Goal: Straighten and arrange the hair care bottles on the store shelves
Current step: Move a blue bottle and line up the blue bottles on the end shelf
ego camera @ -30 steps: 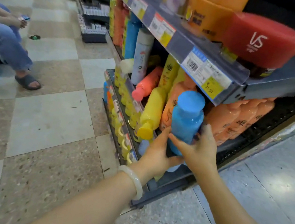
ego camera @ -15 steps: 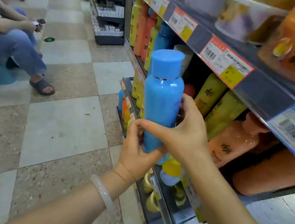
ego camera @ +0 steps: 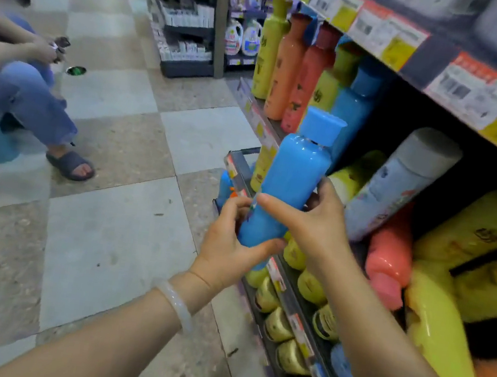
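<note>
Both hands carry one blue bottle [ego camera: 289, 184] in front of the middle shelf [ego camera: 267, 133], clear of the shelf board and tilted slightly, its flat blue cap [ego camera: 323, 127] leaning up and to the right. The left hand [ego camera: 229, 246] cups the base from below, its fingers [ego camera: 238, 206] curled round the lower left side and the thumb pressed under the bottom edge; it bears the weight. The right hand [ego camera: 312, 226] wraps the lower body from the right, with the thumb [ego camera: 273, 206] laid across the front face; it steadies the bottle and sets its angle. Both sets of fingers are thus closed on the bottle, low on the body, which leaves the cap and upper half free to pass under the price-tag rail [ego camera: 449, 69] of the shelf above.

Far along the same shelf stands an upright row: a yellow bottle [ego camera: 267, 53], an orange bottle [ego camera: 286, 69], a red bottle [ego camera: 309, 78] and a second blue bottle [ego camera: 352, 107] of the same shape. The held bottle is just in front of and below this matching one, so the likely destination is a place beside it, grouped by colour.

To the near right, a pale blue bottle with a grey cap [ego camera: 401, 181] leans over, and a pink bottle [ego camera: 388, 265] and large yellow bottles [ego camera: 474, 233] lie toppled, not yet straightened. Small yellow jars [ego camera: 310, 286] fill the shelf below. A seated person [ego camera: 11, 75] occupies the aisle at far left.
</note>
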Tool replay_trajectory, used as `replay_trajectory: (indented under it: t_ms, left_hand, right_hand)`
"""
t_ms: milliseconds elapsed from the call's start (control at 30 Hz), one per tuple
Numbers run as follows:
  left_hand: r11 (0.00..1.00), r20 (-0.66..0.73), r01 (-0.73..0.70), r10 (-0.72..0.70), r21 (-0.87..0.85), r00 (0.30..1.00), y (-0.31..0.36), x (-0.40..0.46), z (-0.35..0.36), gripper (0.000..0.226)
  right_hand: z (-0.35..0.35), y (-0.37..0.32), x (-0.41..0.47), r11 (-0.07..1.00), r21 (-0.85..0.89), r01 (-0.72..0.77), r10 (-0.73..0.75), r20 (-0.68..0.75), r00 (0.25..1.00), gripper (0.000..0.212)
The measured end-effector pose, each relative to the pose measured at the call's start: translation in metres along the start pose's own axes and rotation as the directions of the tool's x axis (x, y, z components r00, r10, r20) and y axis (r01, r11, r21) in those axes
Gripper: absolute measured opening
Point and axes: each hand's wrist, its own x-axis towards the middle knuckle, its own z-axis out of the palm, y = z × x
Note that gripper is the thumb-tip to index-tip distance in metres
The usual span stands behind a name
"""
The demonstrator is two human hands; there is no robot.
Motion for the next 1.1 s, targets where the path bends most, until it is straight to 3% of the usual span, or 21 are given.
replay_trajectory:
  t_ms: [167, 233, 400, 467, 633, 833, 1100]
  left_hand:
    - [1.000, 0.164, 0.028, -0.026, -0.011, 0.986, -0.006, 0.062, -0.043, 0.057]
    - [0.995, 0.238, 0.103, -0.096, -0.015, 0.966, -0.009, 0.085, -0.055, 0.062]
    - [0.982, 0.522, 0.181, -0.182, 0.053, 0.834, -0.012, 0.137, -0.071, 0.077]
    - [0.979, 0.567, 0.194, -0.191, 0.055, 0.801, -0.011, 0.154, -0.074, 0.077]
    - [0.982, 0.484, 0.191, -0.171, 0.009, 0.858, -0.007, 0.193, -0.078, 0.071]
    - [0.988, 0.287, 0.152, -0.137, -0.034, 0.948, -0.011, 0.256, -0.083, 0.058]
    - [0.992, 0.157, 0.117, -0.108, -0.049, 0.982, -0.020, 0.335, -0.103, 0.058]
  right_hand:
    - [0.043, -0.007, 0.038, 0.998, 0.058, 0.011, -0.009, -0.026, 1.000, 0.046]
    - [0.054, -0.010, 0.050, 0.999, 0.048, 0.013, -0.012, -0.024, 1.000, 0.048]
    - [0.066, -0.012, 0.076, 0.999, 0.040, -0.022, 0.023, -0.028, 0.999, 0.052]
    - [0.067, -0.013, 0.090, 0.999, 0.042, -0.033, 0.034, -0.014, 0.999, 0.054]
    - [0.075, -0.014, 0.136, 0.999, 0.028, -0.030, 0.029, 0.042, 0.999, 0.065]
    - [0.102, -0.014, 0.208, 1.000, 0.020, -0.011, 0.009, 0.068, 0.998, 0.073]
    - [0.146, -0.009, 0.289, 0.997, -0.031, 0.066, -0.067, -0.035, 0.997, 0.059]
